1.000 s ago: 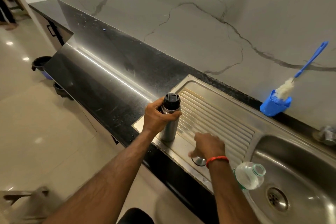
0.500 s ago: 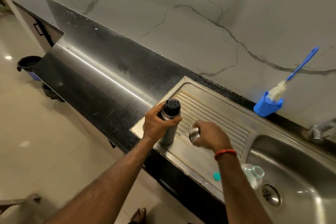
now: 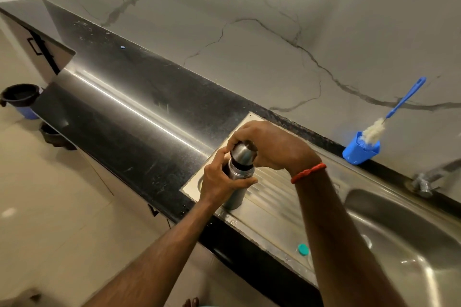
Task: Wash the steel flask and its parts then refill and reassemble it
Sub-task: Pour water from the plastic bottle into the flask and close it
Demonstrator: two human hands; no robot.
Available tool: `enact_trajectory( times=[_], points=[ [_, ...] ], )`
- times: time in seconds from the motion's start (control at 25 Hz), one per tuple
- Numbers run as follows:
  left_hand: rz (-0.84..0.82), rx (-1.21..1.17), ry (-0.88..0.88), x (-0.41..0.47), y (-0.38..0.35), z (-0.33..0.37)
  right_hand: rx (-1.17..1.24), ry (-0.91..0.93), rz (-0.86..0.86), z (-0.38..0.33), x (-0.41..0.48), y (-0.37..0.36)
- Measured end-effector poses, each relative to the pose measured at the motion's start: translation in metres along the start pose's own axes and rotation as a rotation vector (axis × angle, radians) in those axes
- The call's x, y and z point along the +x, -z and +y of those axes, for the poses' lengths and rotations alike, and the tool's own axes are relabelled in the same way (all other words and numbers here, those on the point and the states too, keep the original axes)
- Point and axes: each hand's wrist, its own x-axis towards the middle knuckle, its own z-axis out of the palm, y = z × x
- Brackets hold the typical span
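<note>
Head cam, looking down at the sink end of the black bench. The steel flask stands upright on the near left corner of the ribbed steel drainboard, just about dead center of the shot.

The left hand is wrapped around the upper body of the flask, with the fingers curled round the far side and the thumb across the front, so that's a proper grip. The right hand comes in from 4 o'clock and sits on top, fingers curled down over the steel cup lid, which is on the flask's neck. A bit of black stopper peeks out by the fingertips, and the lid looks slightly tilted. Can't tell if it's threaded on or just sitting there. There's a red thread band on that wrist.

Other stuff: a small teal cap lies flat on the drainboard's front edge, around 4 o'clock from the flask and well apart from it. The sink basin fills the frame at 4 to 5 o'clock, with the tap at its back rim. At 2 o'clock from the flask, against the marble wall, a blue holder has a blue-handled bottle brush leaning out of it, bristles down. A black bucket sits on the floor way over at 9 o'clock.
</note>
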Motion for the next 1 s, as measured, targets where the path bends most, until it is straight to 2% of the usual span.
enact_trajectory(
  times=[0.32, 0.68, 0.76, 0.88, 0.96, 1.0],
  points=[
    [0.011, 0.016, -0.065, -0.003, 0.001, -0.001, -0.007, -0.122, -0.066, -0.003, 0.007, -0.015],
    [0.010, 0.058, -0.069, 0.001, 0.001, -0.004, -0.071, -0.170, 0.000, -0.008, -0.001, -0.011],
    [0.009, 0.063, -0.062, 0.001, 0.001, -0.003, -0.129, -0.225, 0.074, -0.009, 0.002, -0.016],
    [0.020, 0.085, -0.070, -0.001, 0.001, -0.001, -0.277, -0.420, 0.169, -0.012, 0.005, -0.025],
    [0.013, 0.095, -0.069, -0.001, 0.001, -0.001, -0.362, -0.434, 0.129, -0.013, 0.004, -0.026],
    [0.011, 0.094, -0.070, -0.001, 0.001, -0.001, -0.321, -0.379, 0.059, -0.012, 0.003, -0.024]
  ],
)
